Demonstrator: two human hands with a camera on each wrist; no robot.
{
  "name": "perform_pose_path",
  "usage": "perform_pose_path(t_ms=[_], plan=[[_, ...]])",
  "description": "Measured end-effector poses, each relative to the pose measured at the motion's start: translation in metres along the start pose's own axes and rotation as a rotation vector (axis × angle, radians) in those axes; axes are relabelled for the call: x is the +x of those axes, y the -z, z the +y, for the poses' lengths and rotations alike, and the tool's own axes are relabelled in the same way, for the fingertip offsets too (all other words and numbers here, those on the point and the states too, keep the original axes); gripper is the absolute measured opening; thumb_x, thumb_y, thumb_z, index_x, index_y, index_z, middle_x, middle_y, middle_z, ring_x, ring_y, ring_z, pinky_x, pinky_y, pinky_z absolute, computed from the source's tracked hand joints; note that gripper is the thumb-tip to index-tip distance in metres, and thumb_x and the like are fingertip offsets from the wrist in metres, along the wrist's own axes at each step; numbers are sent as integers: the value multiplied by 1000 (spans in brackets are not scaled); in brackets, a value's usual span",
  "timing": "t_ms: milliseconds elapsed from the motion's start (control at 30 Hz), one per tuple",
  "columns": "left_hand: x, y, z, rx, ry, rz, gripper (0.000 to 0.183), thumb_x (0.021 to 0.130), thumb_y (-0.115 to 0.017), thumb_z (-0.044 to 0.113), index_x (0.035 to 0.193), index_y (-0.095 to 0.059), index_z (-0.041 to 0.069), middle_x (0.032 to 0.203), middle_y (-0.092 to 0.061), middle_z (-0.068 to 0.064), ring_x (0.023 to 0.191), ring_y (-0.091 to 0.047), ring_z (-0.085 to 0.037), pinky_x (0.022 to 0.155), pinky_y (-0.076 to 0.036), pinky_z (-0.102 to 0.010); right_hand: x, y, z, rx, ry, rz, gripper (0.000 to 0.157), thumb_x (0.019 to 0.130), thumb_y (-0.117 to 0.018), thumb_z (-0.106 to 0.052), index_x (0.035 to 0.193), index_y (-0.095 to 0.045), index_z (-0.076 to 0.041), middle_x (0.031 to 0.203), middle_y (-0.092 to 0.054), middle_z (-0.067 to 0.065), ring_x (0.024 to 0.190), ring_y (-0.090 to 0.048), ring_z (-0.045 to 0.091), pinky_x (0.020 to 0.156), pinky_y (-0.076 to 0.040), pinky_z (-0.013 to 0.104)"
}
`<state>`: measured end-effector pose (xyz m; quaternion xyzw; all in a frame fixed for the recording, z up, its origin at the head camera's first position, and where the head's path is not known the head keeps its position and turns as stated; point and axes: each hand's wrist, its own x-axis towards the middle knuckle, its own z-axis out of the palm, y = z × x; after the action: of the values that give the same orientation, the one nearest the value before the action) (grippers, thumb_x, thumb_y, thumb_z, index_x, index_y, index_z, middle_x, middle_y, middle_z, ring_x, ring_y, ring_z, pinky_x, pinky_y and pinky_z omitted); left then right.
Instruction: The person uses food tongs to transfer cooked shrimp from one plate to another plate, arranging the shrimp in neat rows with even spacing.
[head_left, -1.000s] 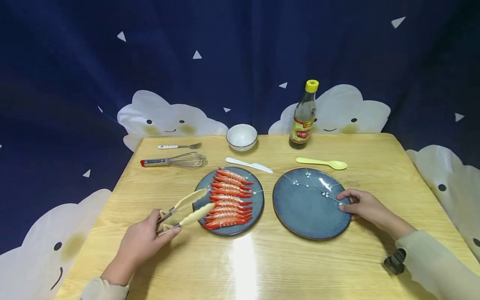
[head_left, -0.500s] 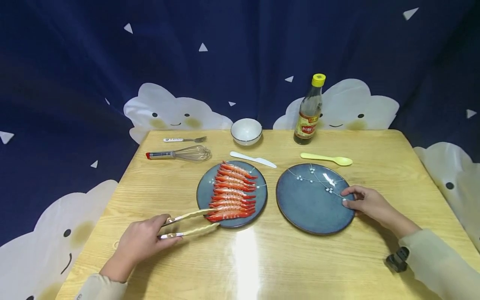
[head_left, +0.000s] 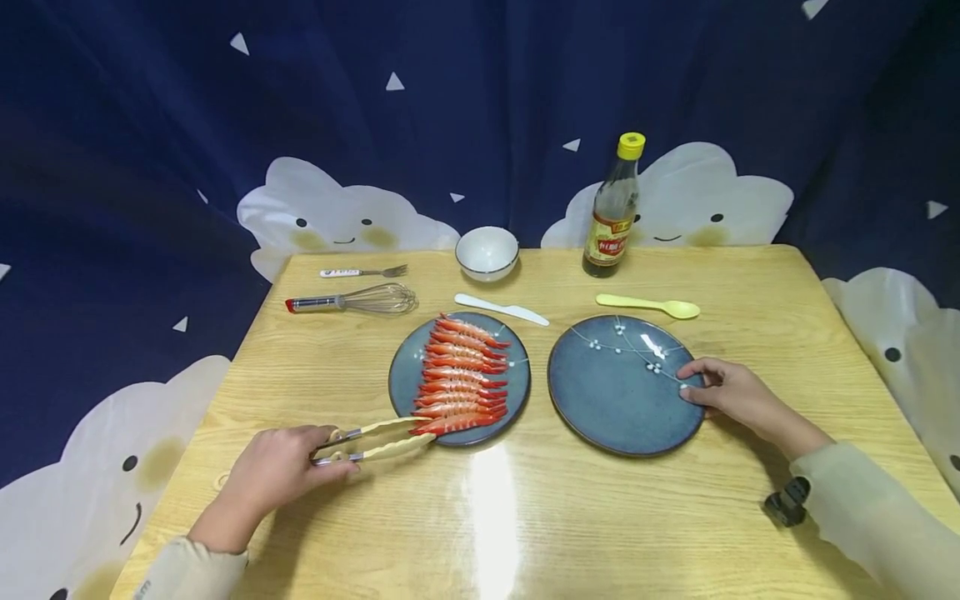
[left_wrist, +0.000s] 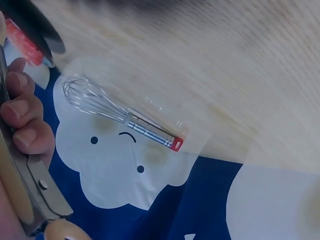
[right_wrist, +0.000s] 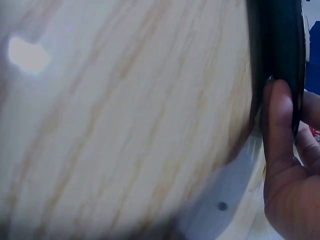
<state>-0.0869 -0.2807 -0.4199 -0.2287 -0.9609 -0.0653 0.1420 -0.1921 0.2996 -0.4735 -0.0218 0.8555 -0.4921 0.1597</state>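
Note:
In the head view my left hand (head_left: pixel 273 467) grips a pair of tongs (head_left: pixel 378 452) with cream-coloured tips. Those tips sit on either side of the tail end of the nearest red shrimp (head_left: pixel 461 423), at the left rim of a blue-grey plate (head_left: pixel 405 375). Several shrimp lie on that plate in a row. My right hand (head_left: pixel 738 400) pinches the right rim of a second blue plate (head_left: pixel 615 408), which bears only a painted white blossom branch. The left wrist view shows fingers (left_wrist: pixel 25 110) curled round the metal arm of the tongs.
Behind the plates lie a white knife (head_left: pixel 502 309), a yellow spoon (head_left: pixel 648 306), a whisk (head_left: pixel 352 299) and a fork (head_left: pixel 363 272). A white bowl (head_left: pixel 487 254) and a yellow-capped sauce bottle (head_left: pixel 611 221) stand along the back edge of the wooden table (head_left: pixel 585 525).
The tongs have swung down from the plate's left side to the nearest shrimp, and their tips have drawn closer together around it. My right hand keeps its hold on the second plate.

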Motion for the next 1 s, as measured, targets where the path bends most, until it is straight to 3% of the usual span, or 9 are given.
perform_pose_path(t_ms=[300, 500, 733, 1000], plan=[[-1, -8, 3, -43, 23, 52, 33, 58, -69, 56, 64, -48, 31, 51, -22, 21, 43, -23, 1, 40, -22, -21, -3, 2, 0, 16, -9, -22, 47, 75, -68, -23, 112, -50, 1, 77, -38, 10, 64, -52, 12, 58, -49, 31], [13, -15, 12, -90, 57, 136, 39, 59, -70, 54, 59, -43, 27, 50, -24, 19, 42, -23, 2, 38, -19, -19, -2, 2, -1, -26, 0, -7, 45, 75, -68, -25, 110, -52, -2, 74, -38, 8, 63, -48, 12, 56, -47, 31], [56, -21, 34, -104, 47, 231, 40, 59, -72, 49, 59, -44, 21, 49, -27, 14, 41, -24, -2, 36, -19, -21, 4, -1, -4, -37, 14, -5, 39, 76, -67, -23, 107, -54, -4, 75, -40, 9, 64, -49, 14, 56, -48, 34], [121, -30, 66, -54, -5, 198, 45, 65, -62, 61, 60, -45, 19, 44, -28, 10, 36, -27, -7, 35, -24, -26, 2, -5, -5, 2, -3, -15, 39, 78, -65, -20, 111, -50, -5, 78, -40, 12, 63, -51, 16, 53, -48, 34]])
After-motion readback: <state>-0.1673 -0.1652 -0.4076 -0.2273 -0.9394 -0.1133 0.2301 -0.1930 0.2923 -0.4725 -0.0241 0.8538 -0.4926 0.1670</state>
